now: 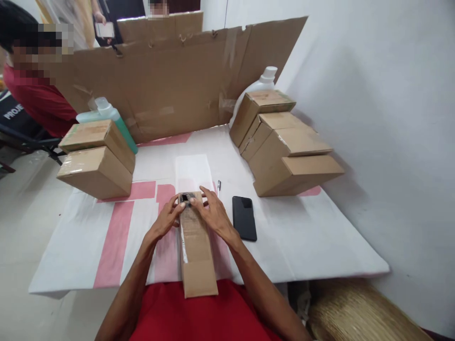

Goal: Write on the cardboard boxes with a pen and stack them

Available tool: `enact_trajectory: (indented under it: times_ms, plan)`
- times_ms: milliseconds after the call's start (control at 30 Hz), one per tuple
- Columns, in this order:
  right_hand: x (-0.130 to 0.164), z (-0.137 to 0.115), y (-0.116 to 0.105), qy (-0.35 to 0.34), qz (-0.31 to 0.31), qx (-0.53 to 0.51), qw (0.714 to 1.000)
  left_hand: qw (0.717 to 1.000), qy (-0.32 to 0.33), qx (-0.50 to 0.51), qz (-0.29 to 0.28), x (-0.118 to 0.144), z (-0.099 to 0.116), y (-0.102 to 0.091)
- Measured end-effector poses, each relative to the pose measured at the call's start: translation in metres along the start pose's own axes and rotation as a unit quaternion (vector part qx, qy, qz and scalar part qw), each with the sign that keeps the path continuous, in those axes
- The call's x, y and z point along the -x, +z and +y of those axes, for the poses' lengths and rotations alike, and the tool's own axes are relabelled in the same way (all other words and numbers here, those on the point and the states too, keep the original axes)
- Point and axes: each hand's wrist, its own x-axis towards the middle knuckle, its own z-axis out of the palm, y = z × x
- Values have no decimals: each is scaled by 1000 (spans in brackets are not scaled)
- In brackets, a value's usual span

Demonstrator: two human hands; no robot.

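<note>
Across the near edge of the cloth-covered table (305, 255): one narrow carton (199, 251), brown, taped, with a small dark opening (185, 198) at its far end. Long axis runs straight out from the person's red shirt (199, 312); the near end overhangs the edge.

Left hand (166, 217): closed about the carton's far end from the left, thumb on top beside the opening, fingers at the side.

Right hand (215, 213): closed about the same end from the right, thumb at the opening, a forefinger by the far corner. Pressure cannot be told. Neither hand is plainly nearer; the opening lies between the two thumbs.

Beyond the carton, in line with it: one white sheet (194, 168).

Right of the carton: one capped pen (219, 187), near; one black phone (244, 218), farther out; then a group of boxes (305, 175), with a white bottle (261, 84) behind.

Left of the carton, well apart: two boxes (95, 173); a bottle of green liquid (124, 130) behind them.

Farthest beyond the carton: one upright cardboard panel (177, 90).
</note>
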Motion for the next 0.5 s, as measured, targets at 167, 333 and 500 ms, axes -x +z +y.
enact_trajectory:
  times_ms: [167,333,500]
  plan:
    - [-24,-12,14,-22,1,53,998,990,21,-128,50,-4,5,-9]
    - [-27,-29,17,17,-3,142,990,986,78,-100,109,-11,13,-10]
    - [-26,-34,15,12,-12,182,983,983,78,-69,153,-18,15,9]
